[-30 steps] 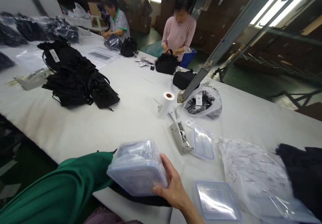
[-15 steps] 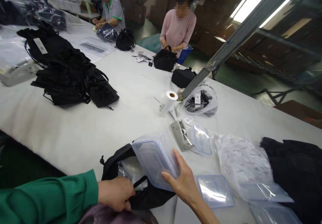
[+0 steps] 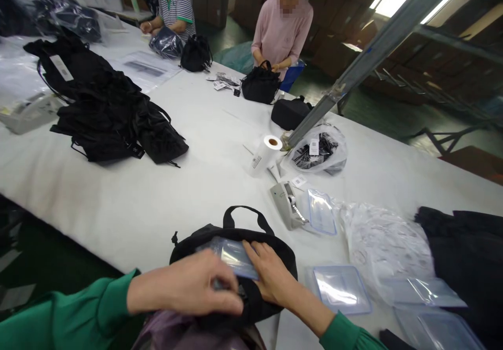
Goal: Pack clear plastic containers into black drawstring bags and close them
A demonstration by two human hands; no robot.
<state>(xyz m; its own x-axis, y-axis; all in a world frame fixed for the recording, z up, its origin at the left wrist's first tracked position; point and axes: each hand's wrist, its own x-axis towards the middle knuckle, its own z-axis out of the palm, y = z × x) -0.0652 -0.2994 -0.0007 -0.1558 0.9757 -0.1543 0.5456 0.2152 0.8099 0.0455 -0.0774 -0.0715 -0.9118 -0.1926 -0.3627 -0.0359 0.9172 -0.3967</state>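
Note:
A black drawstring bag (image 3: 288, 250) lies at the table's near edge, its mouth open and a handle loop standing up at the far side. Inside the mouth sits a clear plastic box (image 3: 236, 255) with a bluish rim, its lower part hidden by the bag. My right hand (image 3: 271, 274) reaches into the opening and grips the box at its right end, fingers stretched over the top; the thumb is hidden. Slightly blurred, my left hand (image 3: 192, 284) hovers over the bag's near left side with thumb and bent fingers apart, holding nothing I can see.
Flat clear plastic lids (image 3: 341, 290) and crumpled clear plastic (image 3: 387, 240) lie to the right, beside black fabric (image 3: 467, 255). Ahead are a tape dispenser (image 3: 286, 206), a label roll (image 3: 267, 153) and a slanted metal post (image 3: 353, 72). Black bags (image 3: 106, 104) pile left. Two people work opposite.
My right hand has lowered the plastic box from above the bag into its mouth. My left hand has let go of the bag's near edge and risen. The handle loop now shows.

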